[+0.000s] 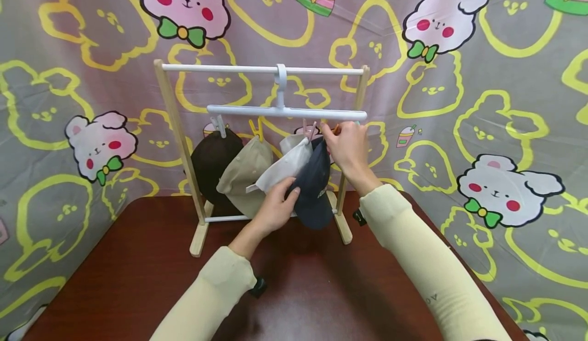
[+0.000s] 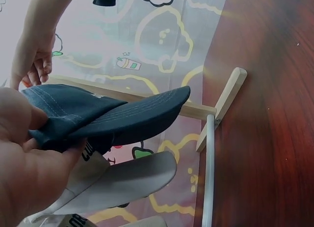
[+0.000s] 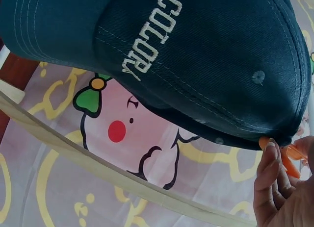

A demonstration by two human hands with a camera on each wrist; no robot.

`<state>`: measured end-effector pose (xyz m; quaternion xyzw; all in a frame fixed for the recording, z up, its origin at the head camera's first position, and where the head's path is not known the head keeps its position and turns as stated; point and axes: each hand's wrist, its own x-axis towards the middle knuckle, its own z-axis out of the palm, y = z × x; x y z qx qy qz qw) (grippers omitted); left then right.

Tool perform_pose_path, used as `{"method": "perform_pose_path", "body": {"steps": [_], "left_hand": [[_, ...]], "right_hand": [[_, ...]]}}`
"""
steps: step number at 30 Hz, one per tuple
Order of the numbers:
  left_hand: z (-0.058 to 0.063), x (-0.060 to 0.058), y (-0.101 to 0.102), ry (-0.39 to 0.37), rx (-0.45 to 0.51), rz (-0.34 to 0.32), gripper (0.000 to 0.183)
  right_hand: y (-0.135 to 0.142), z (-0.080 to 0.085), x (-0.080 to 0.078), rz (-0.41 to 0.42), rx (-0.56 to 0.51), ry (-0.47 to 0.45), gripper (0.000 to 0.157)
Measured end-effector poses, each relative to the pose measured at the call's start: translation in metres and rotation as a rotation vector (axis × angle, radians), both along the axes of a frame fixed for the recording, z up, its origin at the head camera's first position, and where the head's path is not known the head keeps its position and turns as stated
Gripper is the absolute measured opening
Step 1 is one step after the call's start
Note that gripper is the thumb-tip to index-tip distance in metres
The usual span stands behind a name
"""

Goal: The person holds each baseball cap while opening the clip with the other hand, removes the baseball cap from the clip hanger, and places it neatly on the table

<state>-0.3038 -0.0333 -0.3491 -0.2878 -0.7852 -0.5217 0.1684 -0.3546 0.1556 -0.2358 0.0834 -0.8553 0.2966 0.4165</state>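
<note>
A navy baseball cap (image 1: 317, 190) with light lettering is held at the right end of a white hanger (image 1: 248, 110). My left hand (image 1: 277, 205) grips the cap's edge, thumb on one side and fingers on the other, as the left wrist view shows. Up by the hanger bar, my right hand (image 1: 350, 147) pinches an orange clothespin (image 3: 289, 163), whose tip is at the navy cap's edge. Left of it hang a white cap (image 1: 285, 167), a beige cap (image 1: 250, 170) and a dark brown cap (image 1: 213, 162).
Pink clothespins (image 1: 310, 130), a yellow clothespin (image 1: 256, 128) and a pale grey clothespin (image 1: 221, 126) are above the other caps. The hanger hooks over the top rail (image 1: 206, 68) of a wooden-legged rack (image 1: 180, 142), which stands on a reddish-brown table (image 1: 138, 259). A patterned curtain (image 1: 399, 4) surrounds it.
</note>
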Motion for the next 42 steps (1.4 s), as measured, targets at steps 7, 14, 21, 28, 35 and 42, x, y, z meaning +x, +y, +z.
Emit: {"method": "perform_pose_path", "body": {"steps": [7,14,21,28,35,42], "left_hand": [[-0.002,0.001,0.001,-0.141,0.147,-0.060,0.027],[0.001,0.002,0.005,-0.286,0.325,-0.122,0.031],[0.000,0.003,0.006,-0.288,0.332,-0.069,0.028],[-0.002,0.004,0.007,-0.276,0.312,-0.045,0.025],[-0.008,0.004,0.013,-0.298,0.299,-0.033,0.026],[-0.016,0.007,0.020,-0.369,0.298,-0.068,0.027]], "right_hand": [[0.000,0.000,0.003,0.043,0.057,-0.004,0.055],[-0.002,0.001,0.001,0.078,0.092,0.045,0.052],[-0.001,-0.001,0.000,0.105,0.096,0.052,0.053],[-0.002,0.001,0.002,0.122,0.101,0.035,0.051],[-0.002,0.003,0.004,0.160,0.123,-0.005,0.049],[0.000,0.000,0.005,0.188,0.106,0.003,0.046]]}}
